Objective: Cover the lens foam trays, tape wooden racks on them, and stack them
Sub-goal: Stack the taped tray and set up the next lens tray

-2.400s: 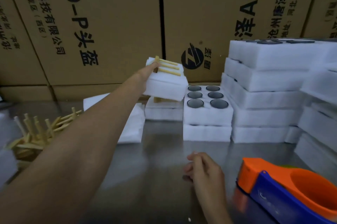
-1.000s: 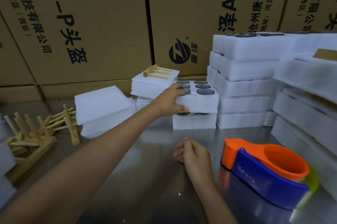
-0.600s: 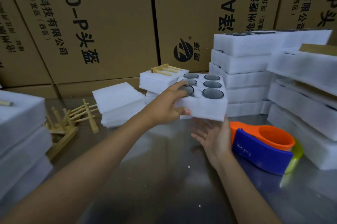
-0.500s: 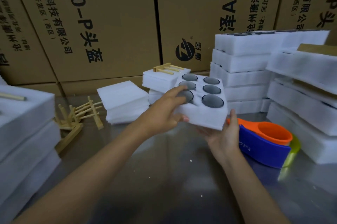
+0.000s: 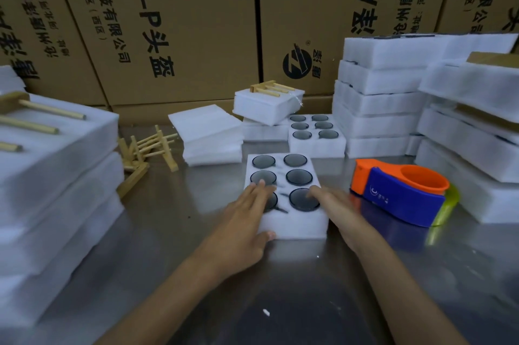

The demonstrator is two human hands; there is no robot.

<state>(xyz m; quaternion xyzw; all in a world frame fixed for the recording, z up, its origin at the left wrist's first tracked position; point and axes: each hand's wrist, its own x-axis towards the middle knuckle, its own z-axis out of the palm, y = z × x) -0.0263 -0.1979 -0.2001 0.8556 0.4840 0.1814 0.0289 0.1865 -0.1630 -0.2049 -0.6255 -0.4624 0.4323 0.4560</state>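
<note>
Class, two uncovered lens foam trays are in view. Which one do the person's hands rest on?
The near lens tray, alone at the table's centre under the left hand and right hand. The other open tray sits farther back, untouched.

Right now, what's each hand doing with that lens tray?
Left hand: open, fingers flat on the lens foam tray, thumb against its near side.
Right hand: open, fingers resting on the tray's right edge; no grip on anything.
</note>
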